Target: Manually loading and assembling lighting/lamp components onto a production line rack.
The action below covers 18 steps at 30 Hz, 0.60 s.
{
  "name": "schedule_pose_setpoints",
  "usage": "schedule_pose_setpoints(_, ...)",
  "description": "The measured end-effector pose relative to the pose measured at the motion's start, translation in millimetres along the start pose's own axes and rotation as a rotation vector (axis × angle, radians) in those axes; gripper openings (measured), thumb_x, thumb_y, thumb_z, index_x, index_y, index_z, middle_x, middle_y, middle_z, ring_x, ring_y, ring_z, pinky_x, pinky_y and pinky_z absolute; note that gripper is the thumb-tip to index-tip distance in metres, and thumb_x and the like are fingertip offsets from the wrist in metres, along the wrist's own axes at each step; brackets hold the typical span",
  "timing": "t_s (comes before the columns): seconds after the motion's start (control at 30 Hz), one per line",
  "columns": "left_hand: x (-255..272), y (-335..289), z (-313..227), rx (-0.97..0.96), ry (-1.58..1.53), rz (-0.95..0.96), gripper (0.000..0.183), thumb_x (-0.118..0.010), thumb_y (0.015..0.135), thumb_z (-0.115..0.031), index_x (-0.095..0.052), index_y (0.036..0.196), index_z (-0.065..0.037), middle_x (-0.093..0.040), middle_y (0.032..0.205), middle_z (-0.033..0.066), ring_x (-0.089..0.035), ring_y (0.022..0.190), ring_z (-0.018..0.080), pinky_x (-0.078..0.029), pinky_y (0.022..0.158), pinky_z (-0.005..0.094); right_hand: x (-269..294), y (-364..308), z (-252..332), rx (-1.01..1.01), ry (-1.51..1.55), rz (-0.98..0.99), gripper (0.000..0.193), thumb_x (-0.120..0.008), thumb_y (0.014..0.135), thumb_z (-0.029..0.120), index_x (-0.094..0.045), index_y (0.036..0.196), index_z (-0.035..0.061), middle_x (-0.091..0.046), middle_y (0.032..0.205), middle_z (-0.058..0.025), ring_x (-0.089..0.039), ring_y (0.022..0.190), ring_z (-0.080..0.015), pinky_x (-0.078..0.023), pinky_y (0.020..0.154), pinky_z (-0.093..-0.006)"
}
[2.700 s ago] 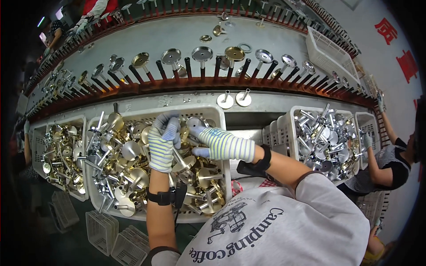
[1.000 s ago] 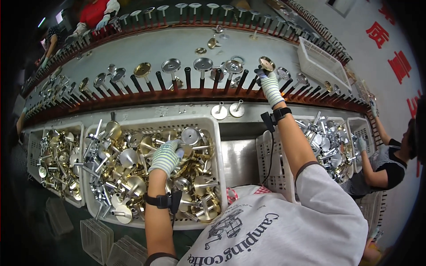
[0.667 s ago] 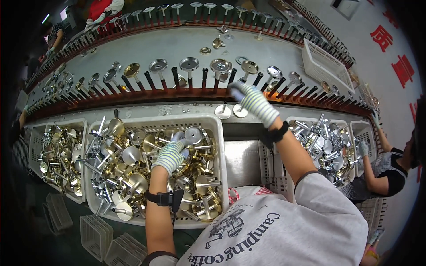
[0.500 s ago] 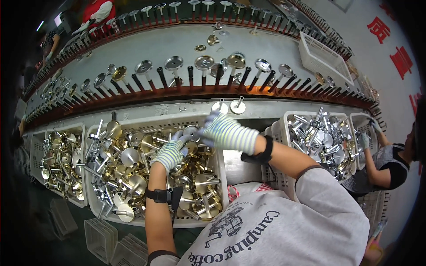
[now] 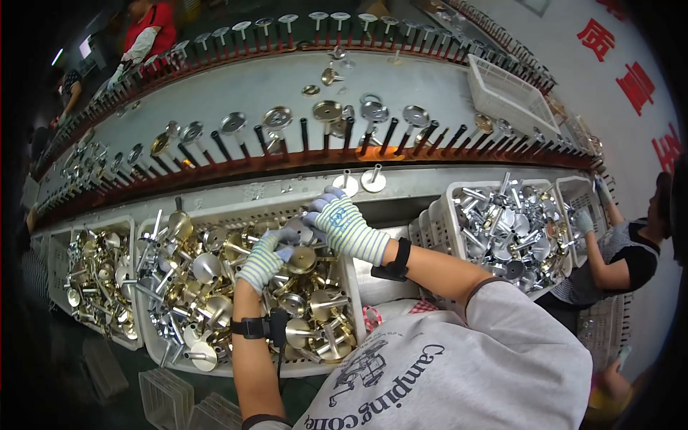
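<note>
My left hand (image 5: 264, 262), in a striped knit glove, is over a white plastic crate (image 5: 356, 287) of metal discs with stems. Its fingers are closed on a silver metal disc (image 5: 301, 231). My right hand (image 5: 350, 226), gloved alike, is curled just beside it at the crate's far edge. Its fingertips meet near that disc; what they pinch is hidden. Brass-coloured and silver stemmed discs (image 5: 207, 267) lie heaped below both hands. Two stemmed discs, a left one (image 5: 345, 188) and a right one (image 5: 373, 182), stand stem up on the metal ledge beyond my right hand.
Past the ledge runs a conveyor of dark posts, several topped with discs (image 5: 327, 110). A crate of silver parts (image 5: 505, 236) stands at right, another crate (image 5: 104, 272) at left. Co-workers are at right (image 5: 616, 251) and far left (image 5: 149, 39). An empty white basket (image 5: 512, 93) sits beyond.
My right hand has come down and left, its fingers curling in beside my left hand. The left hand has shifted slightly left. The near row of conveyor posts has moved left.
</note>
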State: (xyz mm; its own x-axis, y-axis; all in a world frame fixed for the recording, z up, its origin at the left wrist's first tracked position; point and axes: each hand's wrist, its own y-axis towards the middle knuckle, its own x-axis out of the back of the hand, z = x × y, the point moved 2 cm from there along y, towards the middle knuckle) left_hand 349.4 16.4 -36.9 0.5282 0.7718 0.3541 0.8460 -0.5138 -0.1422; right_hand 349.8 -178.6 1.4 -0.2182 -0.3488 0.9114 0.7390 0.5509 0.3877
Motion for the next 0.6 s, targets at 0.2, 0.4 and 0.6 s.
schedule_pose_setpoints(0.2, -4, -7, -19, 0.056, -0.031, 0.007, 0.023, -0.063, 0.075, -0.010, -0.064, 0.096, -0.002, -0.063, 0.091, 0.0089, -0.059, 0.085, 0.0168, -0.047, 0.078, 0.0301, 53, -7, -33, -0.190, 0.361, -0.359, 0.036, -0.060, 0.064, -0.005, -0.060, 0.098, 0.0077, -0.056, 0.084, -0.0082, -0.055, 0.078, -0.0250, -0.045, 0.072, -0.0362)
schedule_pose_setpoints(0.4, -5, -4, -3, 0.095, 0.024, -0.065, 0.021, -0.062, 0.075, -0.011, -0.064, 0.095, -0.004, -0.064, 0.090, 0.0094, -0.060, 0.083, 0.0177, -0.048, 0.076, 0.0300, 115, -27, -158, -0.501, 0.032, -0.724, 0.025, -0.057, 0.071, -0.003, -0.058, 0.095, 0.0042, -0.054, 0.085, -0.0101, -0.056, 0.079, -0.0222, -0.046, 0.072, -0.0316)
schedule_pose_setpoints(0.6, -7, -1, -5, 0.066, 0.006, -0.114, 0.019, -0.062, 0.076, -0.009, -0.063, 0.094, -0.004, -0.063, 0.085, 0.0051, -0.056, 0.080, 0.0135, -0.047, 0.075, 0.0282, 96, -22, -227, -0.551, -0.207, -0.681, 0.017, -0.060, 0.068, 0.001, -0.056, 0.084, 0.0067, -0.056, 0.084, -0.0140, -0.056, 0.076, -0.0342, -0.045, 0.068, -0.0414)
